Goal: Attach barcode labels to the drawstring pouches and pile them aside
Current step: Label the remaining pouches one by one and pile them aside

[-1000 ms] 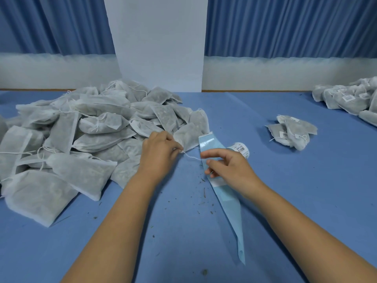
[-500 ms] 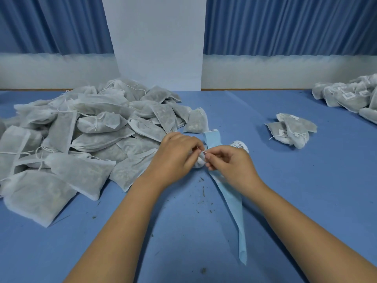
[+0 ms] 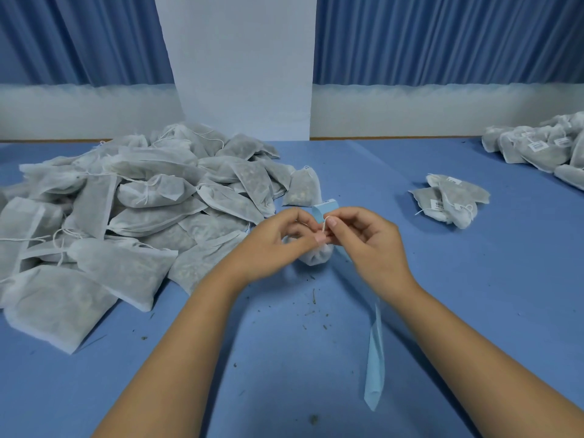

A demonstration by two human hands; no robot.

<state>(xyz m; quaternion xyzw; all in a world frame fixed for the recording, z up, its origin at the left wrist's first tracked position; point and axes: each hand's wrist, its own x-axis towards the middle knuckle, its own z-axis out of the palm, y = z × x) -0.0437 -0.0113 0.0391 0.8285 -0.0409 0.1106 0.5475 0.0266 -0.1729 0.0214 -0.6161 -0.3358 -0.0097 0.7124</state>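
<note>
Pinching the drawstring (image 3: 325,223), left hand (image 3: 278,243) and right hand (image 3: 369,238) have closed together above the pouch (image 3: 316,259).

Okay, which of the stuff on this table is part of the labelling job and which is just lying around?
Job: pouch in left hand, its drawstring pinched by right hand, blue label strip, unlabelled heap, small labelled pile, larger labelled pile.
Lying about: dark crumbs on the table, curtains, white pillar.
</note>
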